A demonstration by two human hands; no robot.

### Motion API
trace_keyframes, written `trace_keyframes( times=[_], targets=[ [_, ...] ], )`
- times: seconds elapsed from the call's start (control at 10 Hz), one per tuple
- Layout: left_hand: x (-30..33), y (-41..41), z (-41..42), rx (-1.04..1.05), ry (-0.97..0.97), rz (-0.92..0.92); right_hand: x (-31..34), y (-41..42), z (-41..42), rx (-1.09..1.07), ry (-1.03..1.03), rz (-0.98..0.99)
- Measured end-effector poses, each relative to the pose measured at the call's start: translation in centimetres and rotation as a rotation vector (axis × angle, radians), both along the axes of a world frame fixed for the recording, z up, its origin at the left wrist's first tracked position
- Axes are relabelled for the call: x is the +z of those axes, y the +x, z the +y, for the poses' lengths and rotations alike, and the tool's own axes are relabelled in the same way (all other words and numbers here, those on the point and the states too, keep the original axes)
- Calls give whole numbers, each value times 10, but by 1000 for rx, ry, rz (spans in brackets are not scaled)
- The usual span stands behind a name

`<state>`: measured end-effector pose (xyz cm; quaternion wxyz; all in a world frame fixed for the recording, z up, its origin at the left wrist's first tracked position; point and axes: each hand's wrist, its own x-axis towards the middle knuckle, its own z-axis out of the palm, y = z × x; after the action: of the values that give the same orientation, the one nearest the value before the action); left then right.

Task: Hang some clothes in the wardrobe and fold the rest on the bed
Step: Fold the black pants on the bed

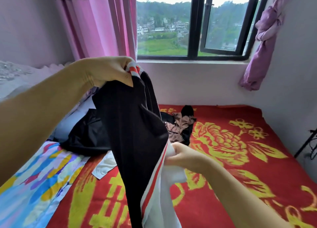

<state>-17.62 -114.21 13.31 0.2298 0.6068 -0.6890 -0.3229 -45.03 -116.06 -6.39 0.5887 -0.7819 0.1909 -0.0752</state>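
A black garment [133, 124] with red and white striped trim hangs in the air over the bed. My left hand [109, 71] grips its striped upper edge, raised high at centre left. My right hand [183, 154] holds the white and red striped side lower down, at centre. The garment's lower end runs out of the bottom of the frame. Behind it on the bed [240, 159] lies a pile of clothes: a black piece [85, 135] and a crumpled brown piece [180, 126].
The bed carries a red blanket with yellow flowers and a multicoloured sheet [34, 184] at the left. A white cloth [104, 167] lies between them. Pink curtains [97, 21] and a window [197, 21] stand behind; a knotted purple curtain [264, 38] hangs right.
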Motion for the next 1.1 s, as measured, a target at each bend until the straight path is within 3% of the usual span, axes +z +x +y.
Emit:
trace_keyframes(
  times=[0.1,0.2,0.3,0.4,0.5,0.6,0.7,0.8,0.9,1.0,1.1],
  targets=[
    [0,2,0,-108,82,98,-13,-34,-28,-236,142,1],
    [-19,8,-7,-53,178,174,-35,-76,-62,-327,125,205],
    [-56,18,-28,136,123,62,-48,-88,-86,-490,27,287],
    [-73,17,-58,360,-228,-159,-31,-85,-124,-836,-317,259],
    [-58,8,-78,494,-649,-388,9,-78,-158,-1011,-566,253],
    [-40,-4,-77,483,-929,-434,33,-76,-175,-1098,-802,241],
    [-50,-12,-59,336,-976,-216,30,-80,-176,-1169,-822,247],
    [-107,-25,-34,176,-924,-174,-4,-93,-167,-1168,-803,366],
    [-202,-42,-13,-6,-818,-323,-62,-109,-154,-1115,-724,558],
    [-310,-69,10,-129,-612,-406,-130,-124,-135,-1021,-625,757],
    [-417,-108,43,-185,-208,-342,-209,-138,-107,-915,-508,901]
  ],
)
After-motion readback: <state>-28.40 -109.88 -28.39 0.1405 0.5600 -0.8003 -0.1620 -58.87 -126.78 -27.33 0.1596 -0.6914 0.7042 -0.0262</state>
